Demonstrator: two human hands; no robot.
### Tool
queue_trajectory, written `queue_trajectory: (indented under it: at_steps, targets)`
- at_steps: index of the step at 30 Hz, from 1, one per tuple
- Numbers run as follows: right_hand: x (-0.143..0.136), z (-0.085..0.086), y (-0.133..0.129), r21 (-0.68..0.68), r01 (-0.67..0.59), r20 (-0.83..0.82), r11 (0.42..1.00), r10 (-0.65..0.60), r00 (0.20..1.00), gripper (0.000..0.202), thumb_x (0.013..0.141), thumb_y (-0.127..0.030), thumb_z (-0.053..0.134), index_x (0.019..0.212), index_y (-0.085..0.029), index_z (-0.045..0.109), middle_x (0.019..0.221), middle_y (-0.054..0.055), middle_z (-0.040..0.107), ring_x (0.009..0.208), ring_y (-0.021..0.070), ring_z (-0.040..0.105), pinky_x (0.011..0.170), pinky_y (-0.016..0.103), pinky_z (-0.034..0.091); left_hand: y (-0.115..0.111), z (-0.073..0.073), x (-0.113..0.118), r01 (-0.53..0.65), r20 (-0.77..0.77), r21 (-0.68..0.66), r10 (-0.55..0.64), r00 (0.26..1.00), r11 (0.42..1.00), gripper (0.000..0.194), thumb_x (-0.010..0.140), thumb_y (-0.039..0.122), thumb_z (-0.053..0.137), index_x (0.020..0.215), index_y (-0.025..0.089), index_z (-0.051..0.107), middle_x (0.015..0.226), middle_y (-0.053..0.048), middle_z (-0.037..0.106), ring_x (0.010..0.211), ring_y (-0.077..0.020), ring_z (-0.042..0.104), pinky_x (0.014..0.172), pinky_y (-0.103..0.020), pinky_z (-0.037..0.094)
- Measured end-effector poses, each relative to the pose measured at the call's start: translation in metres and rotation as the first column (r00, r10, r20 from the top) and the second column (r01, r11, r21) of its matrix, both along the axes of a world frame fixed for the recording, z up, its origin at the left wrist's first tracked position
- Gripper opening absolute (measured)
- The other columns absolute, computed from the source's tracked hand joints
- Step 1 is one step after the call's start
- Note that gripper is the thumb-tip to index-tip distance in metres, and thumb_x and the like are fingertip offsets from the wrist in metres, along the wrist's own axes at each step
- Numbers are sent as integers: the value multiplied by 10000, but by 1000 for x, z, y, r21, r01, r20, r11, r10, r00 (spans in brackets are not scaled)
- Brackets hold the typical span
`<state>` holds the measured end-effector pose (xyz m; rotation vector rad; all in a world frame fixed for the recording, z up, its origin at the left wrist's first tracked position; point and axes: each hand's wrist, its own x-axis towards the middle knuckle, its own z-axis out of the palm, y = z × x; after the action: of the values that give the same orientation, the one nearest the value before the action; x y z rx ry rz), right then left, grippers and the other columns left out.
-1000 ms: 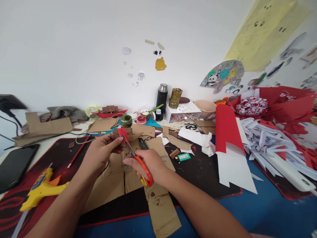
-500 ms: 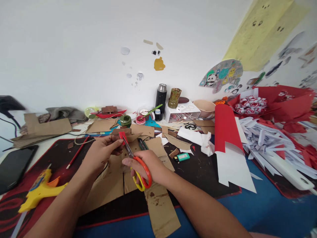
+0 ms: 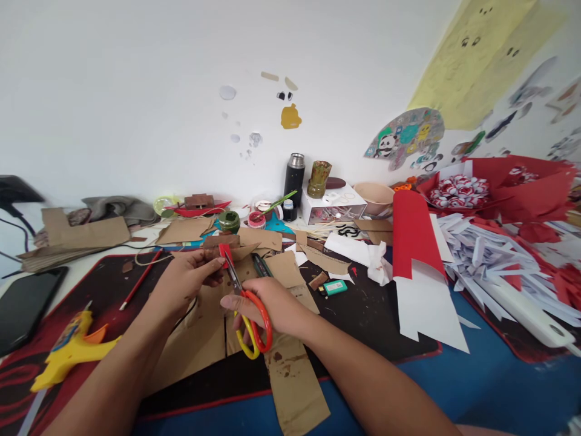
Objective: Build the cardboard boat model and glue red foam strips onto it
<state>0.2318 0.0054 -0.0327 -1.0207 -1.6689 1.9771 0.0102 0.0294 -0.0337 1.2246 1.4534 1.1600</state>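
The right hand [image 3: 270, 298] grips the scissors [image 3: 238, 284] by their handles [image 3: 267, 321]; at the blades [image 3: 232, 272], the left hand [image 3: 193, 275] pinches a small red piece [image 3: 222, 249]; left of the scissors lies a yellow glue gun [image 3: 68, 356].

The scissors [image 3: 235, 280] are red- and yellow-handled; the small scrap [image 3: 223, 250], red.

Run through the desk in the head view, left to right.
Black phone → yellow glue gun → red pencil → left hand → small red piece pinched in it → scissors in the right hand → turquoise item → curled red sheet → heap of white paper strips.
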Motion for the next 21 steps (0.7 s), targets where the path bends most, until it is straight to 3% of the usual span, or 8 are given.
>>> queue_trajectory:
  at_steps: [9, 17, 21]
  targets:
    - [-7, -8, 1, -27, -20, 0, 999, 20, 1000, 527, 830, -615, 960, 967, -189, 681, 870, 35, 808, 740, 186, 776, 613, 234, 579, -3, 3, -1, 3, -22, 9, -3, 1000, 1000, 444, 615, 614, 938, 747, 220, 781, 640, -47, 746, 576, -198, 670, 555, -300, 547]
    - [-12, -26, 2, -177, -58, -260, 982, 10, 966, 635, 704, -546, 1061, 1052, -191, 667, 904, 28, 771, 782, 198, 779, 699, 298, 646, -4, 11, 0, 16, -65, -27, -18, 998, 1000, 463, 601, 618, 924, 739, 206, 764, 627, -32, 724, 583, -186, 655, 571, -291, 539]
    - [-11, -31, 3, -146, -74, -200, 987, 44, 979, 641, 739, -584, 1034, 1096, -193, 673, 925, 43, 786, 804, 223, 798, 697, 306, 636, -6, 18, 1, 7, -56, -46, -10, 998, 999, 487, 567, 629, 954, 711, 209, 754, 612, -20, 711, 572, -175, 635, 561, -285, 524]
